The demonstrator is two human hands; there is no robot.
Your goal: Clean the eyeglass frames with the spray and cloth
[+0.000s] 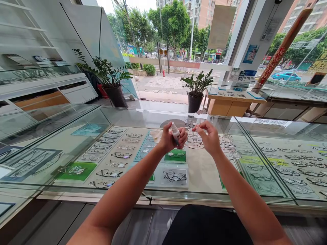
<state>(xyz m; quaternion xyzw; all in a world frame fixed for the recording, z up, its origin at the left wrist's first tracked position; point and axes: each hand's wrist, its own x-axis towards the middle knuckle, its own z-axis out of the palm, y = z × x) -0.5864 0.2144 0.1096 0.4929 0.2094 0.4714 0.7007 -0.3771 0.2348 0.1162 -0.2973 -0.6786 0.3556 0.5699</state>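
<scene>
My left hand [166,140] is wrapped round a small white spray bottle [175,132] with a dark label, tilted with its nozzle up. Just to the right, my right hand [210,139] pinches a pair of thin-framed eyeglasses [200,116] between thumb and fingers. Their outline blends with the frames under the glass, so their exact shape is hard to make out. Both hands are above the glass counter top [127,114]. A pale cloth [155,135] shows beside my left wrist, partly behind the hand. A grey round mat [167,123] is behind the bottle.
Under the glass lie rows of eyeglasses [109,173], a white tray with dark glasses [174,176] and green cards [175,155]. Beyond the counter stand two potted plants [195,102] [116,97], a wooden cabinet [230,105] and glass doors.
</scene>
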